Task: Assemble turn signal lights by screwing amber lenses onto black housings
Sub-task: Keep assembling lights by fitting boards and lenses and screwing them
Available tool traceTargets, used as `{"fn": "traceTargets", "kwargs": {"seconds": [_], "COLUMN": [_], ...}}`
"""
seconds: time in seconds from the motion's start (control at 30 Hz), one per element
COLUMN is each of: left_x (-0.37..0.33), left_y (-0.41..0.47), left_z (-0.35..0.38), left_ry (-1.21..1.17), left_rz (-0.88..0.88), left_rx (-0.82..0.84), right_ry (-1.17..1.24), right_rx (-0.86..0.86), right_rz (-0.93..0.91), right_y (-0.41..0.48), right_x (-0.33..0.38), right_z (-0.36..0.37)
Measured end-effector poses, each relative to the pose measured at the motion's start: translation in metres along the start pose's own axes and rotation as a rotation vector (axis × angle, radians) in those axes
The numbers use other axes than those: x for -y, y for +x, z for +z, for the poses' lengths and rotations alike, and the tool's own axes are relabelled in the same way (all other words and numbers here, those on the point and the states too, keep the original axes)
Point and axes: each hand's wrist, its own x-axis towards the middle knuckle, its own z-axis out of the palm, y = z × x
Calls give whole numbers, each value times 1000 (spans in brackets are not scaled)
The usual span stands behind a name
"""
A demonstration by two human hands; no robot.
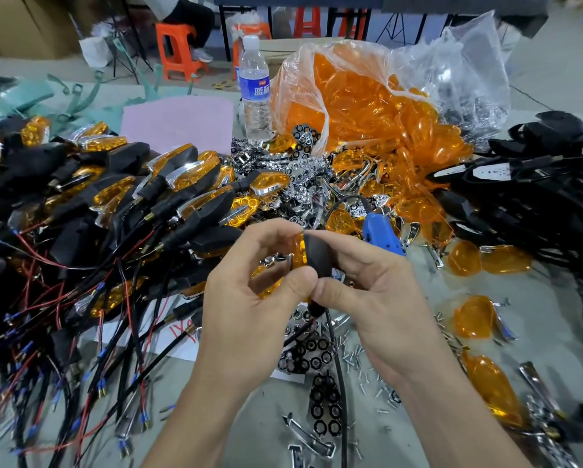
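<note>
The light being put together sits in the air just over the table (553, 82), between both hands, in the middle of the view: a black housing (317, 256) with an amber lens (298, 253) pressed against its left face. Both parts look like small moulded plastic, so I would judge them light and stiff, the lens smooth, a bit slippery and likely to scratch or crack if pinched hard on its face. The safer hold is by the rim of the lens and the thick body of the housing, not by the thin black lead (337, 366) that hangs from its lower end toward the person. The left hand (249, 298) is curled narrowly, thumb and forefinger closed on the lens edge, with the thumb tip meeting the housing's underside. The right hand (377, 292) wraps the housing from the right, fingers over the top and thumb pressed near the stem where the lead leaves; it is closed on it, not spread. Neither hand holds a tool: the blue screwdriver (382, 233) lies on the table just beyond the right hand, and loose screws (354, 361) are scattered below the wrists. Finished lights (188, 184) are heaped to the left, bare housings (526, 184) to the right, and a bag of lenses (367, 106) stands behind. The lens seems seated but not yet screwed.
</note>
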Motion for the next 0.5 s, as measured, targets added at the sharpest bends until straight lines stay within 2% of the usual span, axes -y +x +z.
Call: {"fn": "traceTargets", "kwargs": {"seconds": [0.2,0.5], "left_x": [-1,-11], "left_y": [0,-5], "left_z": [2,6], "left_ry": [9,0], "left_rz": [24,25], "left_rx": [12,-20], "right_ry": [32,-154], "right_rx": [-36,-172], "right_rz": [-59,-278], "right_y": [-6,-6], "right_x": [-2,-1], "right_z": [2,12]}}
